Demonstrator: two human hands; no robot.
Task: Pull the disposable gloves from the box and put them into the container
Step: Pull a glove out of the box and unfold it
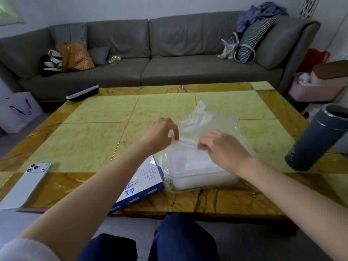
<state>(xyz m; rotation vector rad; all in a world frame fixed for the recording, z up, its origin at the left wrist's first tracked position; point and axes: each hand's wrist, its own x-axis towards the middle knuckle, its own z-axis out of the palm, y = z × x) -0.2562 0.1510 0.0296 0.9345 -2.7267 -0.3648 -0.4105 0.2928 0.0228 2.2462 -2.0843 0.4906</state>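
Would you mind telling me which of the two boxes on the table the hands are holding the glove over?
The clear container, beneath the glove and already part-filled; the blue-and-white cardboard box lies to its left.

A living room in a private home: a long grey sofa (169, 59) runs along the back wall, strewn with a houndstooth cushion (252, 38), an orange tote bag (75, 56) and a heap of blue clothing (263, 12). Before it stands a low worktop (94, 132) of yellow-green stone tiles, carrying a white phone (28, 183), a dark tumbler (316, 136) and a navy case (82, 92). A white shopping bag (18, 112) sits on the floor at left, a pink basket (310, 91) at right
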